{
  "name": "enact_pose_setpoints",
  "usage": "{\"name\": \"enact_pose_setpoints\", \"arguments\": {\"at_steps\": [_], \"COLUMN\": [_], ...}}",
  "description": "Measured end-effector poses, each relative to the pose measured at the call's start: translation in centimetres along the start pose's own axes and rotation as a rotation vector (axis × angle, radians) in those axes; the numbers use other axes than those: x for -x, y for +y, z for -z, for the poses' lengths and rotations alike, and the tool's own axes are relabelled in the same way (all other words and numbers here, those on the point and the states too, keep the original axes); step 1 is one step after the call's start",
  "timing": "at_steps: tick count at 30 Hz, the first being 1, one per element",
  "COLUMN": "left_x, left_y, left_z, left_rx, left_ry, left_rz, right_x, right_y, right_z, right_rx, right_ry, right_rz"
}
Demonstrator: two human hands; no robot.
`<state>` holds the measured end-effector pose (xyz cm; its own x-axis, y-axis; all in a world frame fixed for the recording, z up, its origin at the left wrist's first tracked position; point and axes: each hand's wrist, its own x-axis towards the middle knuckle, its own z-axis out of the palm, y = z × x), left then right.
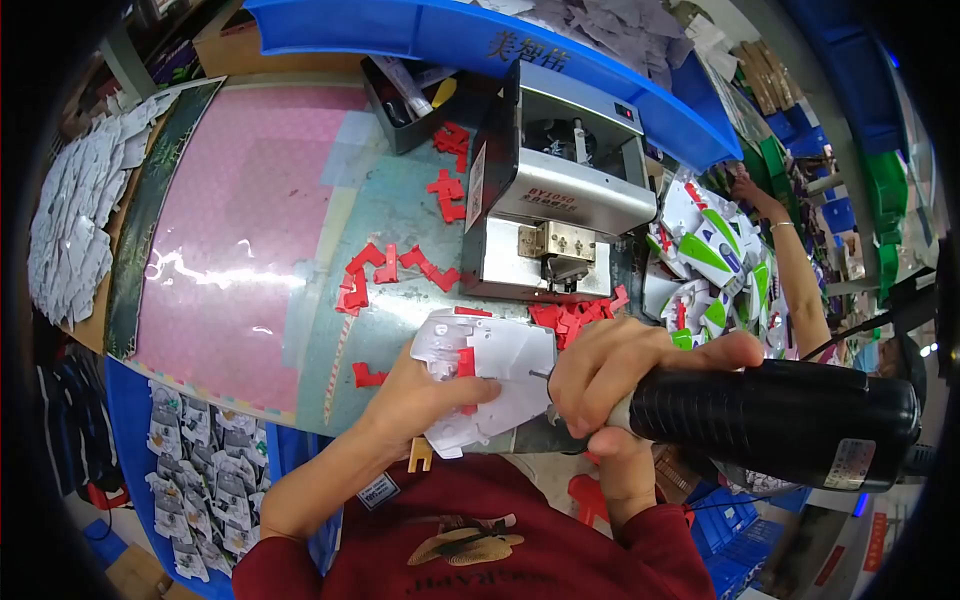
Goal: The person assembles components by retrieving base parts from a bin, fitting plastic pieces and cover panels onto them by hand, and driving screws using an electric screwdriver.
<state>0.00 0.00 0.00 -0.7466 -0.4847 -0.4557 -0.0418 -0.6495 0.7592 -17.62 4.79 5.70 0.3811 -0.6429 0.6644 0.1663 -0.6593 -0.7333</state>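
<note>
My left hand (pixel 412 392) is closed around a white plastic shell (pixel 512 365), its thumb lying across the inner face. Red plastic pieces (pixel 466 362) sit in the shell beneath and beside that thumb. My right hand (pixel 608 372) grips a black electric screwdriver (pixel 745 415), which is held nearly level and points left. Its thin metal bit reaches over the shell's right edge; I cannot tell whether the tip touches. Just beyond the shell, loose red plastic pieces (pixel 580 322) lie in a heap in front of a grey metal screw feeder (pixel 565 185).
More red pieces (pixel 385 262) are scattered left of the feeder. White-and-green shells (pixel 715 245) pile up at right, near another person's arm (pixel 795 270). A blue bin (pixel 420 35) spans the back. White parts (pixel 205 480) fill a blue crate lower left; a dark tray (pixel 400 125) holds tools.
</note>
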Motion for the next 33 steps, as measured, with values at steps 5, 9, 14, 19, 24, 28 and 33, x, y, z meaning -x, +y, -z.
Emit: {"name": "enact_pose_setpoints", "arguments": {"at_steps": [5,9,14,19,24,28,33], "left_x": [0.6,0.3,-1.0,-1.4,-1.5,-1.5,-1.4], "left_y": [0.8,0.2,-1.3,-2.7,-2.5,-2.8,-2.8], "left_z": [-0.4,-0.2,-0.2,0.5,0.2,0.0,-0.2], "left_rx": [0.037,-0.054,-0.026,-0.03,-0.036,0.028,0.057], "left_ry": [0.025,-0.041,0.048,0.02,0.008,-0.032,-0.045], "left_rz": [0.018,-0.083,-0.031,-0.041,0.007,0.071,0.087], "right_x": [0.8,0.9,1.1,1.1,1.1,1.3,1.5], "right_y": [0.1,-0.1,0.5,2.3,3.1,2.3,1.3], "right_z": [-2.3,-2.3,0.3,1.2,1.3,0.6,-1.0], "right_rx": [-0.135,-0.134,0.074,0.177,0.303,0.085,-0.246], "right_ry": [0.344,0.562,0.489,0.709,0.807,0.796,0.635], "right_rz": [0.022,0.062,-0.016,-0.055,-0.252,-0.291,-0.231]}}
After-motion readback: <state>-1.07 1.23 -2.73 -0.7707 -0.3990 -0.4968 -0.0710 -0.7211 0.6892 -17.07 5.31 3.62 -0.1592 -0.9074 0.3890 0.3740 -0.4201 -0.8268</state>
